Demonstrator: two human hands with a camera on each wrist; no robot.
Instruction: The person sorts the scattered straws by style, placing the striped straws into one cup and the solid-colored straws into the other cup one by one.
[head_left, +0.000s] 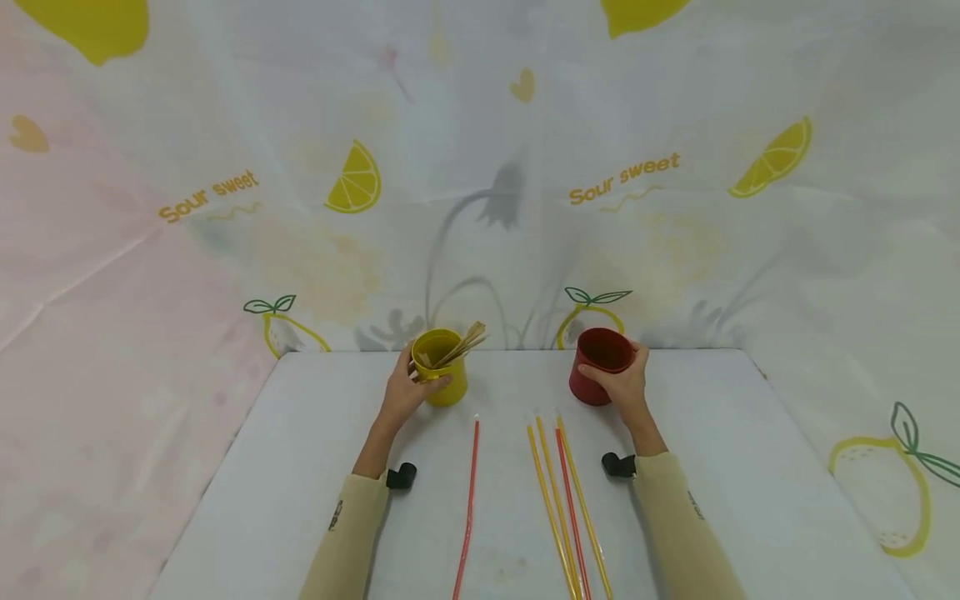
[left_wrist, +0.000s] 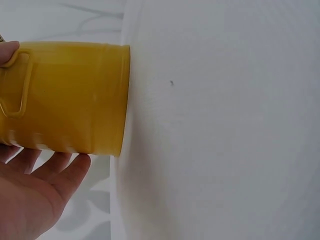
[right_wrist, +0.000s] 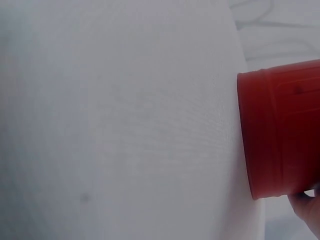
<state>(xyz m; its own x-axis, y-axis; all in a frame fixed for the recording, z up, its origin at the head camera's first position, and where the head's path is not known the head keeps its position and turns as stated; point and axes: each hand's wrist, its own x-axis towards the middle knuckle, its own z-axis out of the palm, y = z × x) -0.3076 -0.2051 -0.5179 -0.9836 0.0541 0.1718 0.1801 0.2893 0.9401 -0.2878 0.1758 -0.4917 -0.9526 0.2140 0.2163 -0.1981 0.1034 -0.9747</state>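
Note:
At the back of the white table, my left hand (head_left: 405,392) grips a yellow metal bucket (head_left: 449,394), thumb over the near side by the rim. Several flat tan sticks (head_left: 468,343) lean out of it to the right. The left wrist view shows the bucket's side (left_wrist: 75,95) with a small wire loop, and fingers (left_wrist: 72,175) against its wall. To the right, a red bucket (head_left: 587,389) stands upright in the grip of my right hand (head_left: 628,387), its inside dark. In the right wrist view, a fingertip (right_wrist: 302,205) touches the red wall.
Between my forearms lie long thin sticks in clear wrapping: a red one (head_left: 472,475) on the left, and several yellow ones (head_left: 550,492) with another red one (head_left: 568,500) on the right. A lemon-printed cloth (head_left: 480,167) hangs right behind the table (head_left: 300,433).

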